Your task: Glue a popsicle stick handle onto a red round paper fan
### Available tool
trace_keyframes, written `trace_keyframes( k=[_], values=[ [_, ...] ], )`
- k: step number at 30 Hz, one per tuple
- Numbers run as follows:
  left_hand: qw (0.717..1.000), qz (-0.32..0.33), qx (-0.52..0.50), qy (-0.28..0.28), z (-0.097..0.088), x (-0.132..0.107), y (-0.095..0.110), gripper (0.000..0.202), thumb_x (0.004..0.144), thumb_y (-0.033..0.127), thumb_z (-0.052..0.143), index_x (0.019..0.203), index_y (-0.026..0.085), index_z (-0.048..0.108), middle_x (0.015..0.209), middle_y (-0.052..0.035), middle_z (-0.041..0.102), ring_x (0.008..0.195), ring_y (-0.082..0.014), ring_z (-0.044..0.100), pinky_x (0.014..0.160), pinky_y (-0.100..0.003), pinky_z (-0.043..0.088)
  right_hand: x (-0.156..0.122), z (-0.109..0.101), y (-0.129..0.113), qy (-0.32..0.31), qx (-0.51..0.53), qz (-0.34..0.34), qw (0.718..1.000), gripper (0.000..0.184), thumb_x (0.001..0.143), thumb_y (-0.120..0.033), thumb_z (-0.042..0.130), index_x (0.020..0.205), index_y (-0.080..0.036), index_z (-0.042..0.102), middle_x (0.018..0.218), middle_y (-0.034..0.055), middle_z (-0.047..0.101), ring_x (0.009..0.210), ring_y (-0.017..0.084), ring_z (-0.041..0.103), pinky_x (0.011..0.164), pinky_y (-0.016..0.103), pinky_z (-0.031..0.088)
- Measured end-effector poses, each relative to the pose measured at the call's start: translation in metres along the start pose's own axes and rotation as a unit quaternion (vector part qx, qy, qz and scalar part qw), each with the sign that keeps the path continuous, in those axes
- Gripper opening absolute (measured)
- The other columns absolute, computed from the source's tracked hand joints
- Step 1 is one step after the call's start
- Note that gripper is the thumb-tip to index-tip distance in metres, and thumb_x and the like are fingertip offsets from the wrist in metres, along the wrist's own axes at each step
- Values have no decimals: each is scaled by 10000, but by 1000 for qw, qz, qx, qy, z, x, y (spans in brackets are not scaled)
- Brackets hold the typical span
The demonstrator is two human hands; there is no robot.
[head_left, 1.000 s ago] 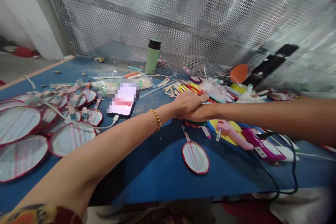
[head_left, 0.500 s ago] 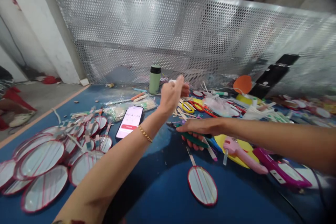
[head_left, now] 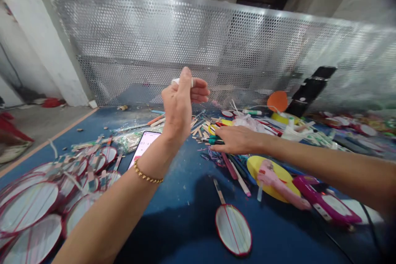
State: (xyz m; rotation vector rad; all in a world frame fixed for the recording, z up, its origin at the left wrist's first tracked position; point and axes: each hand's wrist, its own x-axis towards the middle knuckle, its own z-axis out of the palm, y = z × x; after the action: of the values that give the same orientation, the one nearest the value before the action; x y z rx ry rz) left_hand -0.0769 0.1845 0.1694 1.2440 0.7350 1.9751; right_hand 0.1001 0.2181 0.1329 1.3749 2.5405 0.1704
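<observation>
My left hand (head_left: 179,105) is raised over the back of the table, thumb up and fingers apart. Something white, perhaps a finger wrapping, shows behind the thumb. Farther right, my right hand (head_left: 236,139) has its fingers round green-handled pliers (head_left: 213,140), low over a heap of craft sticks and pens. Nearer me lies a red-rimmed oval paddle (head_left: 233,229) with a flat stick handle (head_left: 219,191). Many similar paddles (head_left: 29,206) are piled at the left. A lit phone (head_left: 142,143) is partly covered by my left forearm.
A perforated metal panel (head_left: 148,41) stands along the table's back. To the right are a pink glue gun (head_left: 278,185) on a yellow disc (head_left: 255,165), a magenta device (head_left: 328,204) with a cable, and a black stand (head_left: 312,90). Bagged sticks (head_left: 126,136) lie near the phone.
My left hand has moved up and left in view, now hiding the green bottle. My right hand, with the pliers, has shifted slightly up and away. The view has shifted a little.
</observation>
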Motion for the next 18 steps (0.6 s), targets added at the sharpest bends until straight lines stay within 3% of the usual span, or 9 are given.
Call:
trace_keyframes(
  k=[5, 8, 11, 14, 15, 17, 18],
  values=[
    [990, 100, -88, 39, -9, -2, 26, 465, 999, 432, 432, 694, 189, 686, 638, -19, 664, 617, -123, 652, 610, -247, 555, 38, 9, 10, 37, -5, 33, 999, 560, 924, -616, 472, 1125, -118, 631, 1180, 208, 685, 1118, 348, 638, 914, 402, 478],
    [985, 143, -76, 53, -9, -9, 43, 460, 1004, 375, 431, 656, 213, 683, 625, -10, 645, 610, -130, 648, 605, -260, 556, 59, 14, 23, 54, -2, 78, 996, 586, 960, -583, 452, 1173, -60, 609, 1232, 264, 643, 1176, 366, 608, 961, 443, 465],
    [978, 178, -87, 69, -4, -14, 56, 454, 1009, 324, 420, 631, 233, 655, 606, 5, 624, 601, -132, 645, 585, -259, 555, 68, 16, 30, 49, 16, 88, 995, 509, 969, -532, 518, 1193, -85, 613, 1239, 203, 641, 1153, 314, 618, 969, 482, 484],
    [963, 216, -118, 107, -3, -14, 66, 463, 1006, 298, 432, 609, 186, 641, 586, -4, 621, 548, -136, 640, 517, -264, 546, 60, 11, 22, 56, 50, 45, 996, 339, 965, -401, 601, 1217, -174, 611, 1263, 94, 622, 1097, 239, 629, 946, 468, 521],
    [961, 223, -122, 113, -5, -13, 69, 483, 1009, 300, 424, 597, 173, 641, 576, -7, 623, 532, -138, 639, 497, -263, 541, 54, 6, 16, 67, 66, 19, 995, 311, 973, -388, 587, 1198, -175, 623, 1271, 95, 618, 1120, 246, 615, 958, 459, 514],
    [956, 237, -127, 116, -9, -10, 74, 503, 1015, 300, 413, 591, 160, 646, 569, -3, 619, 528, -133, 639, 487, -249, 532, 35, -6, -5, 80, 108, -52, 990, 302, 995, -334, 516, 1147, -108, 647, 1249, 180, 625, 1227, 303, 550, 983, 405, 477],
    [955, 241, -128, 117, -12, -8, 76, 504, 1016, 295, 412, 596, 153, 651, 577, -6, 620, 536, -131, 639, 489, -244, 530, 22, -13, -19, 75, 132, -95, 984, 268, 978, -313, 537, 1112, -117, 662, 1201, 173, 651, 1207, 293, 564, 974, 383, 479]
  ],
)
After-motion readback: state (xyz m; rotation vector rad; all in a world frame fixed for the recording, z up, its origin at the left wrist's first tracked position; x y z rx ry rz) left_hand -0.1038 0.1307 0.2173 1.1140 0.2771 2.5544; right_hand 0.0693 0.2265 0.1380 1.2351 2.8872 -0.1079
